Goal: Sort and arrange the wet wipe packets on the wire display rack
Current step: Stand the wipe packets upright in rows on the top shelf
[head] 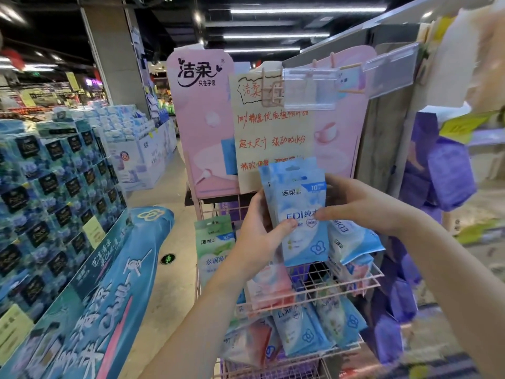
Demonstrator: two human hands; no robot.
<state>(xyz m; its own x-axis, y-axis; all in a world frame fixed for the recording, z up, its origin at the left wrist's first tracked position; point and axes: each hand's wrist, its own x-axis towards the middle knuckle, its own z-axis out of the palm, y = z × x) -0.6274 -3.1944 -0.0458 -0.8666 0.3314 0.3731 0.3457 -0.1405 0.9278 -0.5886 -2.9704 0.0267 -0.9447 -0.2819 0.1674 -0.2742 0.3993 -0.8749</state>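
A small stack of blue wet wipe packets (299,198) is held upright in front of the pink wire display rack (366,277). My left hand (259,233) grips the stack from the left, thumb across its front. My right hand (363,203) pinches its right edge with thumb and fingers. A green packet (211,242) stands at the rack's left. More blue packets (352,242) lie at the right of the upper shelf. Pink packets (269,285) lie lower, and mixed blue and pink packets (300,332) fill the shelf beneath.
A pink brand board (202,119) and a handwritten sign (273,138) stand behind the rack. Empty clear price holders (308,88) hang on hooks above. Purple packs (448,176) hang at the right. A blue tissue display (54,192) fills the left, with aisle floor (169,192) between.
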